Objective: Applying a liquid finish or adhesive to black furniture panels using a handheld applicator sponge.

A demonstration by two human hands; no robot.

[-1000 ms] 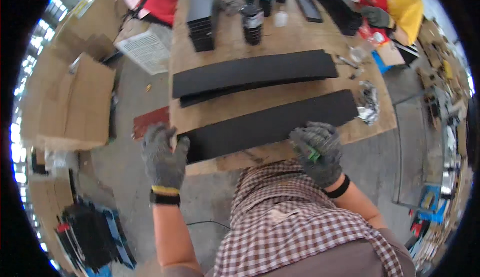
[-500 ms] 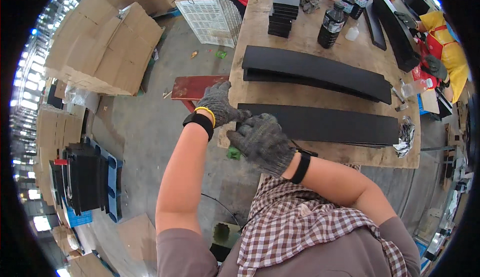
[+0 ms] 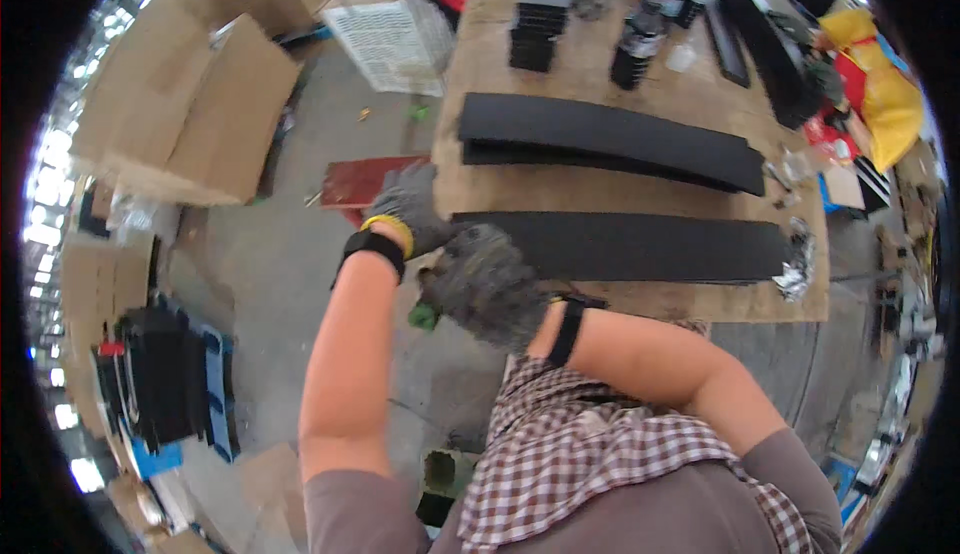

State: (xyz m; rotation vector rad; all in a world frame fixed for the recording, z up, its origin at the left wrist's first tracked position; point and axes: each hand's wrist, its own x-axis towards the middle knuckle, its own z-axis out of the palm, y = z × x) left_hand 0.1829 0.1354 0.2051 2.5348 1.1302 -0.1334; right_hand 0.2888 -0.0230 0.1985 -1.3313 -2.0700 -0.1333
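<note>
My left hand (image 3: 412,209), in a grey knitted glove with a yellow cuff, is just off the table's left edge. Its fingers are bent and blurred, and their grip is unclear. Close against it, at the left end of the nearer stack of black boards (image 3: 640,247), is my right hand (image 3: 487,289), also gloved in grey. The right fingers are curled in; whatever they hold is hidden. Both wrists wear black bands. Farther across the table lies a second stack of long black boards (image 3: 610,139), its layers slightly apart at the ends.
Crumpled foil (image 3: 797,264) lies by the boards' right end on the wooden table (image 3: 600,194). Dark bottles (image 3: 637,49) and piled black pieces (image 3: 540,19) stand farther back. A red stool (image 3: 358,183) is left of the table. A co-worker in yellow (image 3: 890,94) is at right.
The whole view has shifted, with table and boards a little farther left in the picture. My right hand has turned slightly and drawn nearer to me; both hands stay together at the board end.
</note>
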